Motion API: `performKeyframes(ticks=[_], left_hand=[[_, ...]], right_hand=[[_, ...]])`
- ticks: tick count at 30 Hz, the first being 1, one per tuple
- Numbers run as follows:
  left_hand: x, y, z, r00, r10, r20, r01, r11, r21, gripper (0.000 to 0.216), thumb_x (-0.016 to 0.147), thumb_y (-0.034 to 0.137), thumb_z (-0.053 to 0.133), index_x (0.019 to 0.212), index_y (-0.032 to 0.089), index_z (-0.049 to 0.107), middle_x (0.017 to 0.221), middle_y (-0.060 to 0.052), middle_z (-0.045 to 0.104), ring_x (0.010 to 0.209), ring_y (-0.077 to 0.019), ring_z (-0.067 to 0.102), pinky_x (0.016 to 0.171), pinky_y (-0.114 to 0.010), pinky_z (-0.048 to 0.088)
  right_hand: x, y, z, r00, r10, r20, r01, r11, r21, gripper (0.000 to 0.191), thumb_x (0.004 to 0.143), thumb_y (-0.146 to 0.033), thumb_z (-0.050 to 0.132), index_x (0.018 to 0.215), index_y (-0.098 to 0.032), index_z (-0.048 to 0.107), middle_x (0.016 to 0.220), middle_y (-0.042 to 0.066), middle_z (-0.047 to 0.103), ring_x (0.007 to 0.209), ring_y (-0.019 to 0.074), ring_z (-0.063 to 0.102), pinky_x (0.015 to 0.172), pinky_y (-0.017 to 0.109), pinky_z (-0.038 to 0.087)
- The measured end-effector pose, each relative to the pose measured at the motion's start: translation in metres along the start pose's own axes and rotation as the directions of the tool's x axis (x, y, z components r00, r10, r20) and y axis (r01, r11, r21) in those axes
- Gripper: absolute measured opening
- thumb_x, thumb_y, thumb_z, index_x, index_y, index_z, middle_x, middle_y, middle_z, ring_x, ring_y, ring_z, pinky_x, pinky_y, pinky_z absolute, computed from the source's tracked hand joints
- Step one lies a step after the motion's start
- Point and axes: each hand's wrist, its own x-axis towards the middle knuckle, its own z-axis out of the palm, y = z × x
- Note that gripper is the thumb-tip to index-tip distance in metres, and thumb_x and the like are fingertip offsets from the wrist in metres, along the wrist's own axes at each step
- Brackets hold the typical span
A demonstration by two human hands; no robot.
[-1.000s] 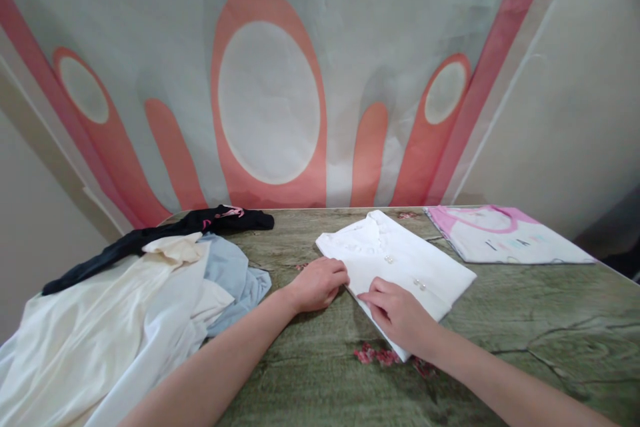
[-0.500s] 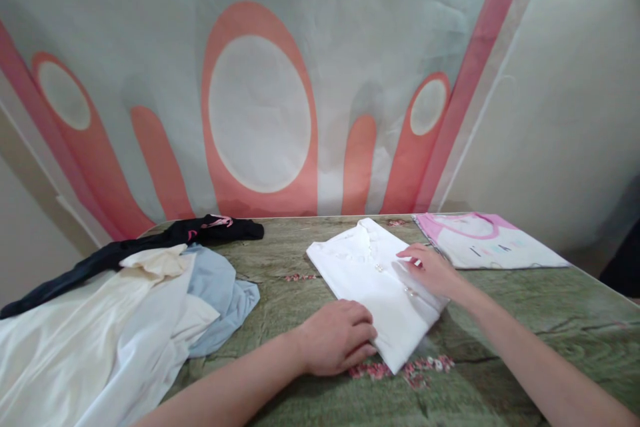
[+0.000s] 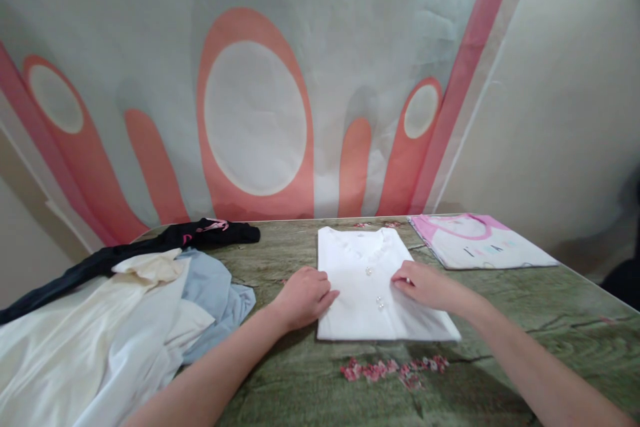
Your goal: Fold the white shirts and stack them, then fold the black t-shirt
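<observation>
Head camera: the left hand point(image 3: 306, 297) lies with its fingers loosely curled at the left edge of a white folded top with a ruffled neckline and pearly button-like ornaments point(image 3: 350, 313), thumb on the cloth; whether it pinches any fabric, I cannot tell. The right hand point(image 3: 425, 285) has its fingers bent with their tips close together over the top's right side; whether cloth is caught between them is unclear too. The top lies flat between the hands, neckline facing away, on a green-brown wood-patterned table point(image 3: 290, 383). Just below its near edge runs a printed pink blossom cluster point(image 3: 375, 370). Beyond the right hand, near the far edge, lies a folded white garment with pink trim point(image 3: 500, 250). On the left sit loose cream fabric point(image 3: 85, 320), a crumpled pale-blue cloth point(image 3: 205, 280) and a long black garment point(image 3: 125, 251). Behind stands a grey backdrop with coral shapes point(image 3: 350, 33).
</observation>
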Motion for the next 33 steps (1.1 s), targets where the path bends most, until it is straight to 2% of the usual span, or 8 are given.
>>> performKeyframes(ticks=[4,8,13,17,20,26,29,33], left_hand=[[0.000,-0.006,-0.002,0.992,-0.115,-0.055,0.114,0.993,-0.028,0.027,0.092,0.030,0.038,0.097,0.015,0.059,0.101,-0.010,0.062,0.098,-0.0218,0.055,0.090,-0.038,0.038],[-0.004,0.021,-0.001,0.996,-0.080,-0.030,0.077,0.991,-0.106,0.036,0.093,0.035,0.035,0.123,0.018,0.046,0.131,-0.010,0.046,0.124,-0.0232,0.037,0.102,-0.042,0.027],[-0.009,0.046,0.005,0.991,0.057,0.121,-0.037,0.987,-0.157,0.048,0.092,0.045,0.031,0.137,0.028,0.029,0.145,-0.008,0.026,0.132,-0.0274,0.022,0.104,-0.050,0.020],[-0.009,0.036,0.008,0.984,0.077,0.158,-0.052,0.986,-0.156,0.048,0.093,0.044,0.031,0.138,0.030,0.025,0.146,-0.007,0.024,0.133,-0.0268,0.019,0.105,-0.051,0.016],[-0.008,0.018,0.007,0.982,0.086,0.167,-0.061,0.987,-0.150,0.045,0.094,0.041,0.031,0.137,0.031,0.027,0.146,-0.005,0.024,0.134,-0.0254,0.016,0.105,-0.050,0.015],[-0.007,-0.010,-0.002,0.985,0.033,0.170,-0.006,0.987,-0.158,0.044,0.093,0.044,0.030,0.134,0.029,0.036,0.145,-0.006,0.024,0.134,-0.0263,0.015,0.106,-0.051,0.012],[-0.004,0.006,-0.010,0.992,0.036,0.124,-0.012,0.983,-0.184,0.049,0.092,0.047,0.032,0.133,0.022,0.037,0.144,-0.010,0.027,0.134,-0.0266,0.016,0.107,-0.050,0.012],[-0.005,0.043,-0.013,0.970,0.207,0.124,-0.165,0.944,-0.285,0.060,0.088,0.053,0.036,0.139,0.021,0.027,0.145,-0.010,0.025,0.134,-0.0255,0.019,0.108,-0.047,0.014]], right_hand=[[-0.006,-0.035,0.002,0.999,-0.022,0.036,0.023,0.999,-0.026,0.025,0.081,-0.020,0.045,0.070,-0.019,0.067,0.072,0.006,0.065,0.067,0.0177,0.060,0.065,0.027,0.042],[-0.006,-0.052,0.008,0.995,-0.098,0.005,0.097,0.989,0.115,0.024,0.083,-0.020,0.044,0.093,-0.020,0.066,0.089,0.006,0.067,0.080,0.0180,0.061,0.074,0.029,0.044],[0.005,-0.014,0.009,0.997,-0.039,-0.063,0.054,0.966,0.253,0.030,0.082,-0.021,0.045,0.106,-0.018,0.062,0.106,0.008,0.065,0.091,0.0192,0.060,0.078,0.032,0.047],[0.016,0.036,0.011,0.961,0.056,-0.270,-0.024,0.992,0.121,0.031,0.079,-0.014,0.043,0.102,-0.016,0.064,0.109,0.009,0.064,0.100,0.0207,0.057,0.089,0.037,0.043],[0.020,0.060,0.016,0.946,0.051,-0.321,-0.037,0.998,0.051,0.030,0.078,-0.014,0.046,0.100,-0.017,0.066,0.111,0.008,0.063,0.105,0.0210,0.055,0.095,0.039,0.038],[0.018,0.066,0.022,0.948,0.069,-0.312,-0.060,0.997,0.039,0.025,0.078,-0.015,0.049,0.094,-0.017,0.068,0.102,0.008,0.064,0.096,0.0195,0.057,0.090,0.035,0.040],[0.017,0.060,0.019,0.949,0.072,-0.309,-0.070,0.997,0.017,0.023,0.078,-0.017,0.050,0.094,-0.017,0.068,0.098,0.007,0.064,0.093,0.0187,0.057,0.088,0.034,0.040],[0.017,0.058,0.016,0.958,0.050,-0.282,-0.042,0.999,0.033,0.022,0.078,-0.019,0.052,0.092,-0.018,0.068,0.095,0.007,0.065,0.090,0.0186,0.058,0.086,0.033,0.042]])
